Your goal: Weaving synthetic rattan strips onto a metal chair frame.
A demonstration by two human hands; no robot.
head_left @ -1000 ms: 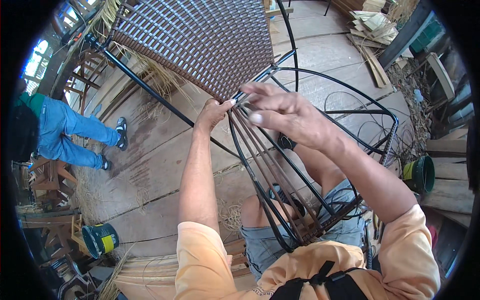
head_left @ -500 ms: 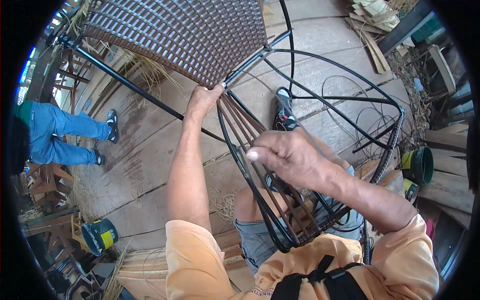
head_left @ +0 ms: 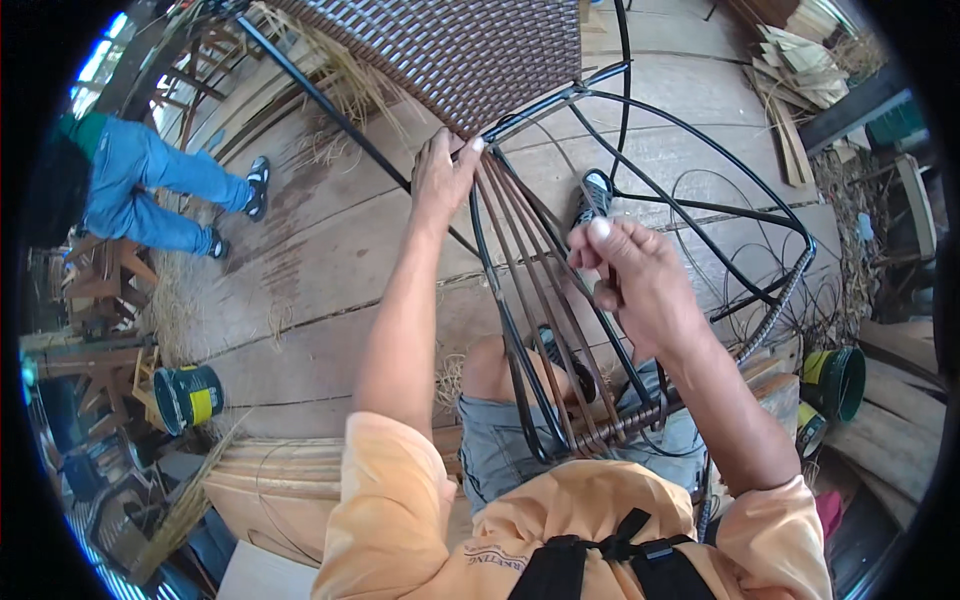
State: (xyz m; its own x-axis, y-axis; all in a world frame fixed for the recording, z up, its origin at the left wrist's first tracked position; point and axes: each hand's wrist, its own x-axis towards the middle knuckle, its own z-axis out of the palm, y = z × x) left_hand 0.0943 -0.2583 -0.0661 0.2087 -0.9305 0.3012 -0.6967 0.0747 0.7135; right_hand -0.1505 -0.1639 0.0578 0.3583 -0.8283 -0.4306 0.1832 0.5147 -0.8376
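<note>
The left hand (head_left: 440, 185) grips the frame (head_left: 530, 113) beside the weave (head_left: 490, 55), likely for steadiness, as the right hand (head_left: 645, 275) pinches a strand (head_left: 577, 170), seemingly for tension.

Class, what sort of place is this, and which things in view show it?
Probably a furniture workshop: there is a brown woven panel on a black frame, with wood scraps piled on the floor nearby.

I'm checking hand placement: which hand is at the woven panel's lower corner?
The left hand, touching that corner; the right hand is held away from the woven panel.
</note>
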